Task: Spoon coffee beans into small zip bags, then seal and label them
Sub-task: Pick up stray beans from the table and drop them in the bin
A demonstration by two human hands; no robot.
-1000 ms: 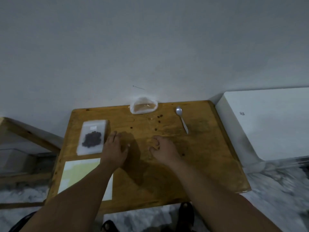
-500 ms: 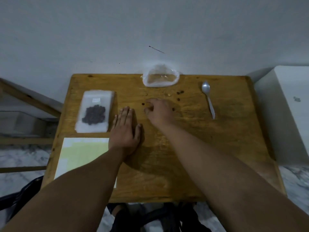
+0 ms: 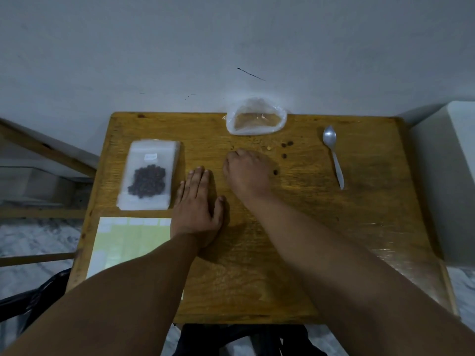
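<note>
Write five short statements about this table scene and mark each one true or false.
1. The spoon lies on the table, to the right of the right hand. True.
2. The left hand grips the zip bag. False: it lies flat on the wood beside the bag, with its fingers straight.
3. The zip bag holds dark coffee beans. True.
4. The label sheet lies at the far edge by the wall. False: it lies at the near left corner, on the near side of the zip bag.
5. Loose beans lie on the wood between the right hand and the spoon. True.
</note>
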